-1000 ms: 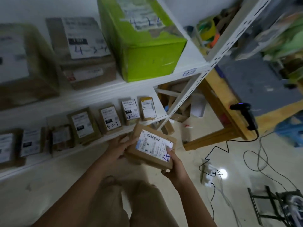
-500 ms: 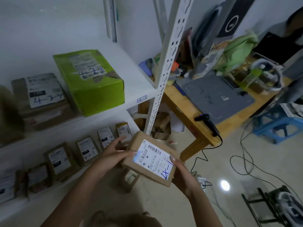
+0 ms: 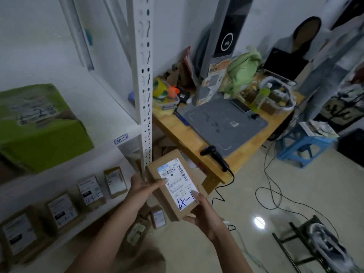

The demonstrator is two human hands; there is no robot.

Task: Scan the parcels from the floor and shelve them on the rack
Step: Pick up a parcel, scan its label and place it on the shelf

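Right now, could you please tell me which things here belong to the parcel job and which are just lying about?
Job: cardboard parcel held by left hand and right hand; barcode scanner; rack; floor parcels.
Lying about: green plush toy; blue stool; tape roll; phone.
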